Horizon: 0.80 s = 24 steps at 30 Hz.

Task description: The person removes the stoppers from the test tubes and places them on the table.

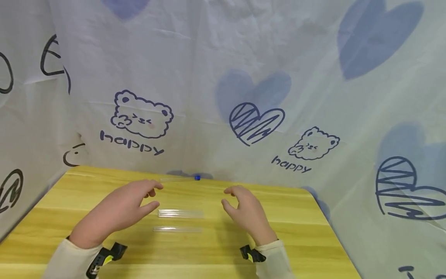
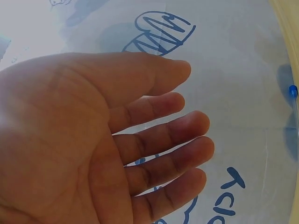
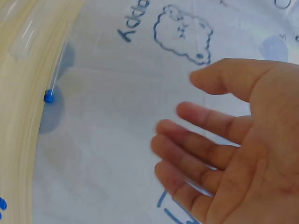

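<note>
My left hand [image 1: 125, 205] hovers over the left half of the table, empty, its fingers loosely bent and thumb apart. Facing it from the right, my right hand [image 1: 245, 211] is also empty, with relaxed fingers. Between the two lie clear tubes: one clear piece [image 1: 179, 213] level with the left thumb, and another clear tube [image 1: 177, 229] nearer me. At the table's back edge lies a thin clear tube with a blue cap [image 1: 197, 178], just past the left fingertips in the head view. Both wrist views show bare palms with nothing in them.
The yellow wood-grain table [image 1: 299, 232] meets a hanging white sheet [image 1: 195, 77] printed with hearts and bears, which also runs along both sides. Small blue pieces [image 3: 2, 204] show at the lower left edge of the right wrist view.
</note>
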Motion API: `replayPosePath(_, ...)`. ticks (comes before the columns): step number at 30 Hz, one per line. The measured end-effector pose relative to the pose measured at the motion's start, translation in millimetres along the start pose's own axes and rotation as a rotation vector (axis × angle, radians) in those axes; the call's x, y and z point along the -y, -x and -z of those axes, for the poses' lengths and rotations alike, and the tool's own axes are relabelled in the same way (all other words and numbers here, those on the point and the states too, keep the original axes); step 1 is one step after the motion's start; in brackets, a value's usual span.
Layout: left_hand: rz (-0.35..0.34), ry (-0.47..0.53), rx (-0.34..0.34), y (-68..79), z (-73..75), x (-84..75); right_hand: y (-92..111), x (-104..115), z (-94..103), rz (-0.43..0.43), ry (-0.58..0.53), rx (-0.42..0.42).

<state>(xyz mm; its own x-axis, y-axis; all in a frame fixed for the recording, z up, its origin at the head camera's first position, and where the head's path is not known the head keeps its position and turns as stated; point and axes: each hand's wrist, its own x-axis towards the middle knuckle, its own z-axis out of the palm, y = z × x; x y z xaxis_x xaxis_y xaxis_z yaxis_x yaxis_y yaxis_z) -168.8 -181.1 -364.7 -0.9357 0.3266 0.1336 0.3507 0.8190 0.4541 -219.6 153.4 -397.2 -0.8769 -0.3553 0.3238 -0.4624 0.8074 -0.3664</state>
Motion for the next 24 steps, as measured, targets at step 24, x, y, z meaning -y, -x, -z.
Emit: replayPosePath(24, 0.008, -0.011, -0.01, -2.3, 2.0, 0.5, 15.0, 14.8, 19.9, 0.056, 0.139, -0.091)
